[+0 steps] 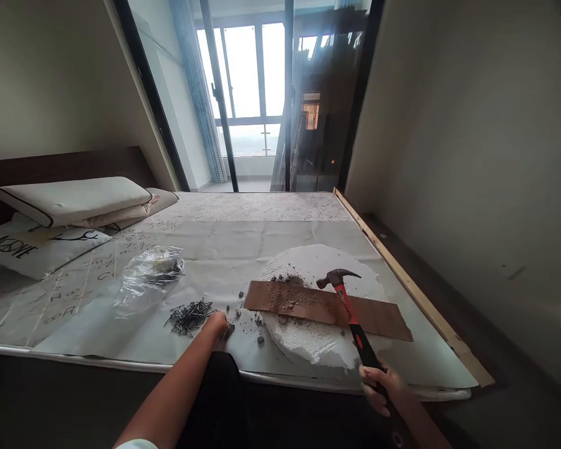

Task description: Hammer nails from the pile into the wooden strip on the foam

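The right hand (pixel 381 386) was closed around the black grip of a hammer (pixel 350 312) with a red shaft, whose dark claw head hung just above a long brown wooden strip (pixel 383 318). That strip lay across a rough white foam slab (pixel 318 349) on the bed (pixel 224 243), and its left half was dotted with small holes or nail heads, with brownish crumbs scattered on and around it. The left hand (pixel 216 324) rested on the bed sheet with its fingers curled down, right beside a heap of dark nails (pixel 189 315); whether it held one could not be told. A crumpled clear plastic bag (pixel 147 277) sat just behind the nails. Further left, near the headboard, lay stacked pillows (pixel 75 199). A bare wooden batten (pixel 416 293) ran along the bed's right edge, and glass doors (pixel 257 93) stood bright beyond the bed's far end
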Available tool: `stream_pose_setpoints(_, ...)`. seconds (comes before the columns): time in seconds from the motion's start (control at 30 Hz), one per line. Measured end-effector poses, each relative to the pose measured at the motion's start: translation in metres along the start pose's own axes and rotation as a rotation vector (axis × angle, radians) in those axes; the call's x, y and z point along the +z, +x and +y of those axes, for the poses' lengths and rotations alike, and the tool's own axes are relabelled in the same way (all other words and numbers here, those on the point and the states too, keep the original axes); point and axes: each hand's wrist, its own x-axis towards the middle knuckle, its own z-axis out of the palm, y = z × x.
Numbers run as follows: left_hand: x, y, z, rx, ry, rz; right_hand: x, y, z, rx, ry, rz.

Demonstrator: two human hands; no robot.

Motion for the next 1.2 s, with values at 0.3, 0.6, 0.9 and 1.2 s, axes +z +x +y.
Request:
stream_pose_setpoints(0.3,-0.031,-0.029,0.050,0.214,-0.332,0.316,0.000,-0.003,-0.002,-0.009,0.077,0.002)
stream_pose_setpoints(0.6,0.000,-0.048,0.175,0.449,-0.583,0.172,0.010,-0.006,-0.013,-0.091,0.142,0.055)
stream_pose_setpoints(0.9,0.025,-0.031,0.199,0.456,-0.504,0.199,0.010,-0.008,-0.012,-0.128,0.145,0.042)
stream_pose_setpoints(1.2,0.027,-0.030,0.197,0.463,-0.529,0.211,0.012,-0.009,-0.013,-0.108,0.151,0.063)
